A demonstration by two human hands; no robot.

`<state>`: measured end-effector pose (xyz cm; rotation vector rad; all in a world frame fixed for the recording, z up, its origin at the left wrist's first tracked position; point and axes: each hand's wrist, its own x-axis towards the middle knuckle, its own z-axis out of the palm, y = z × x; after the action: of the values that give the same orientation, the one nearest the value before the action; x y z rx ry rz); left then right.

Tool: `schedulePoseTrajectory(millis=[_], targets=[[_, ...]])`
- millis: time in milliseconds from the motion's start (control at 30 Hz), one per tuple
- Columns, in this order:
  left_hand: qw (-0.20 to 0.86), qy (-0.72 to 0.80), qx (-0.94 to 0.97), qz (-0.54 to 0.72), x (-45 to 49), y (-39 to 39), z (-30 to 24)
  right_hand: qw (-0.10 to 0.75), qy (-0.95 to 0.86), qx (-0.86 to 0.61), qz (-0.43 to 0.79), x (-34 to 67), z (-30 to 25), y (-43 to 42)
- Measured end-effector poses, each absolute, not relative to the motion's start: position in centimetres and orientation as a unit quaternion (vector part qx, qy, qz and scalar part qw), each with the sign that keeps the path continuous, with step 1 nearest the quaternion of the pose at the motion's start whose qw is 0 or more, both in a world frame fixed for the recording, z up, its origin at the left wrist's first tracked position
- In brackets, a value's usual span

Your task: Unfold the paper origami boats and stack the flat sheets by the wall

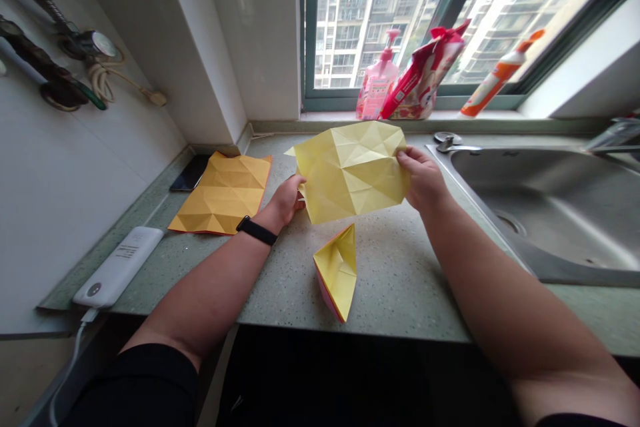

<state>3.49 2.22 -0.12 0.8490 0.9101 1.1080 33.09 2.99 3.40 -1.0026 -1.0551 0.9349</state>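
Observation:
Between my two hands a creased sheet of yellow paper [350,173] is held up above the counter. My left hand [289,198] pinches its left edge, with some fingers hidden behind the paper. At the right edge my right hand [423,177] grips it, thumb in front. Fold lines cross the sheet in triangles. Below it, near the counter's front edge, sits a folded paper boat [339,271], yellow inside and reddish-pink outside. To the left of my left hand lies a creased orange sheet of paper [225,190], partly over a dark phone [190,173].
A white power bank [119,265] with a cable lies at the left of the speckled counter [400,280]. On the right is a steel sink [555,213]. A pink pump bottle [377,83], a red bag [425,73] and an orange-white bottle [500,77] stand on the windowsill.

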Motion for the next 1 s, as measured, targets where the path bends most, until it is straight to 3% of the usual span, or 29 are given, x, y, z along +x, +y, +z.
schedulePoseTrajectory(millis=[267,467,600,767,900,1000], targets=[[0.571,0.425,0.427,0.558,3.6,2.1,0.8,0.652,-0.506,-0.464,0.322,37.6,2.6,4.9],[0.355,0.404,0.589,0.603,2.7,1.1,1.9,0.661,-0.52,-0.469,0.27,39.7,2.7,5.4],[0.259,0.416,0.682,0.542,2.4,0.7,2.4,0.615,-0.563,-0.487,0.26,41.4,2.8,5.0],[0.21,0.473,0.745,0.422,2.0,1.6,0.9,0.518,-0.569,-0.55,0.324,43.1,1.7,4.7],[0.237,0.493,0.757,0.357,1.7,2.3,-0.3,0.514,-0.544,-0.619,0.239,43.0,1.7,4.7],[0.232,0.492,0.737,0.4,1.7,2.3,-0.1,0.529,-0.547,-0.632,0.151,41.6,2.9,4.3]])
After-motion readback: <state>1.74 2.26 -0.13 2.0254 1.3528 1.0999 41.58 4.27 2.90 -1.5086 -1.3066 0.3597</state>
